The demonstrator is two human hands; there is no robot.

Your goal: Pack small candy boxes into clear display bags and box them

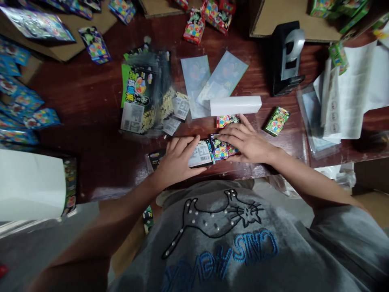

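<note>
Near side of the oblong white carton (236, 106), I have my left hand (178, 162) spread over a plastic pouch (201, 154), my right hand (246, 142) spread over small cardboard boxes (220, 151); rightward stands a tape dispenser (284, 67).

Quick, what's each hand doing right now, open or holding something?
Left hand: open, spread over the labelled black pouch.
Right hand: over the purple box; whether it grips cannot be told.

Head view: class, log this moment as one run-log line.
left hand: on black pouch | right hand: at purple box | nearby: green box, tape dispenser
</note>
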